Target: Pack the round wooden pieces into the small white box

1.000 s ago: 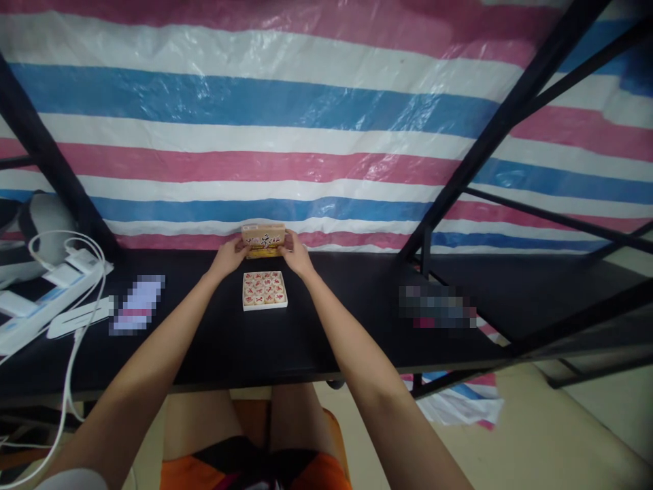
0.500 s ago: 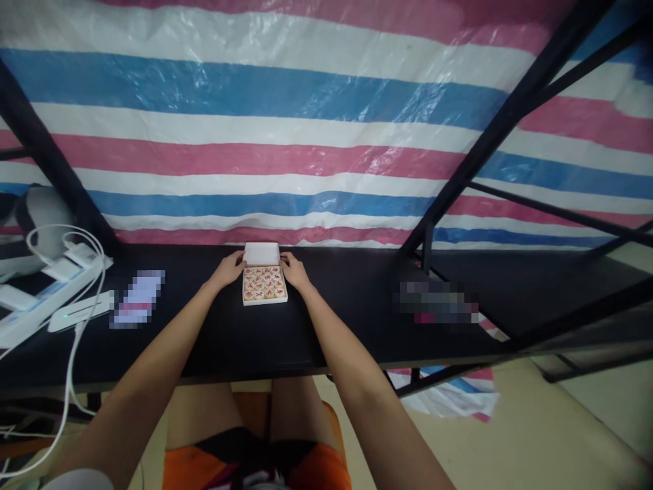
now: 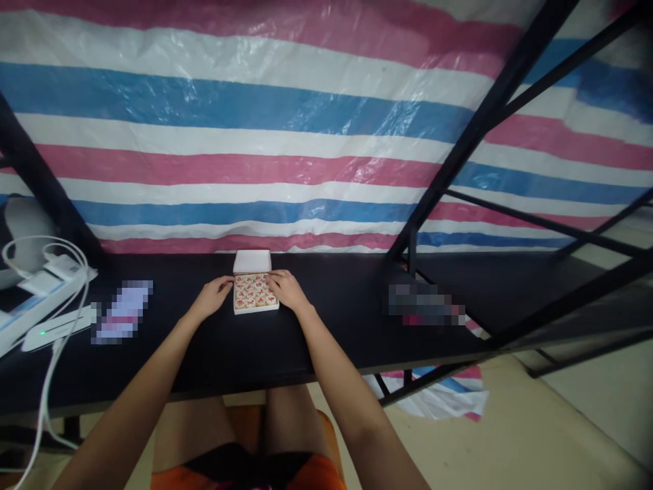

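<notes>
A shallow white box (image 3: 256, 309) lies opened on the black desk, its white lid (image 3: 252, 261) behind it. Rows of round pale Chinese chess pieces (image 3: 249, 294) with red characters fill the box. At the box's left edge is my left hand (image 3: 214, 297), fingers stretched toward its upper left corner; whether they touch it I cannot tell. My right hand (image 3: 288, 289) reaches over the upper right corner, with outstretched fingertips at the pieces there. It hides part of that corner, and no lifted piece shows.
On the left of the desk (image 3: 168, 367) are a power strip (image 3: 38, 306), a white device (image 3: 61, 328) with cables and a blurred flat item (image 3: 124, 312). Another blurred item (image 3: 423, 304) lies to the right. Black metal posts (image 3: 459, 150) and a striped plastic sheet (image 3: 255, 167) stand behind.
Both hands have left the lid's sides and come nearer to me. My right hand has moved over the pieces, my left to the box's left edge. The view has shifted slightly.
</notes>
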The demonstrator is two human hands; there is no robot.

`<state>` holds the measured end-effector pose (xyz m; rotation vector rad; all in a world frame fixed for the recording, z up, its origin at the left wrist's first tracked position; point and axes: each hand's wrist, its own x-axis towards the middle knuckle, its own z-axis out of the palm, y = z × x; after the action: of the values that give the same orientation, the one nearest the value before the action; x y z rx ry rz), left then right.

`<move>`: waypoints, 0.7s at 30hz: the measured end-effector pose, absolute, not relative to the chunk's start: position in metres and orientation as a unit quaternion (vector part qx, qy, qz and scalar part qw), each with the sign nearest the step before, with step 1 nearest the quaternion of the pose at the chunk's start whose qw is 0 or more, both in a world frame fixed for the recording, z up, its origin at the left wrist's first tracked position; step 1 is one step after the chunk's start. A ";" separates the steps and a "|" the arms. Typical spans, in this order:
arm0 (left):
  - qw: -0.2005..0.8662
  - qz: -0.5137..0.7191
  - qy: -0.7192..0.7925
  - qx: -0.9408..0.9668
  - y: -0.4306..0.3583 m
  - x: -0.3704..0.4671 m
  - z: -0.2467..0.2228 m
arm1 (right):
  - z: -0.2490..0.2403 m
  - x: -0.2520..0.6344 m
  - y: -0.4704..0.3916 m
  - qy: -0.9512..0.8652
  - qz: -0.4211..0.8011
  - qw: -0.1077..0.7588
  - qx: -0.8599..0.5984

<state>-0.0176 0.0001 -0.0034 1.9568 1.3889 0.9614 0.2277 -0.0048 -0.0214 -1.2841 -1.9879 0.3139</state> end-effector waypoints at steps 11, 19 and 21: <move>0.279 0.328 0.490 0.759 -0.001 -0.015 -0.003 | -0.020 0.229 -0.005 -0.759 0.113 0.360 -0.530; 0.232 0.274 0.502 0.786 0.003 -0.016 -0.006 | -0.018 0.220 0.002 -0.760 0.069 0.343 -0.549; 0.231 0.274 0.502 0.787 0.003 -0.017 -0.007 | -0.019 0.218 0.003 -0.763 0.056 0.342 -0.546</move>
<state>-0.0166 0.0035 -0.0067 2.1641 1.3798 0.7524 0.2177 0.0033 -0.0192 -1.4203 -1.9841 0.1466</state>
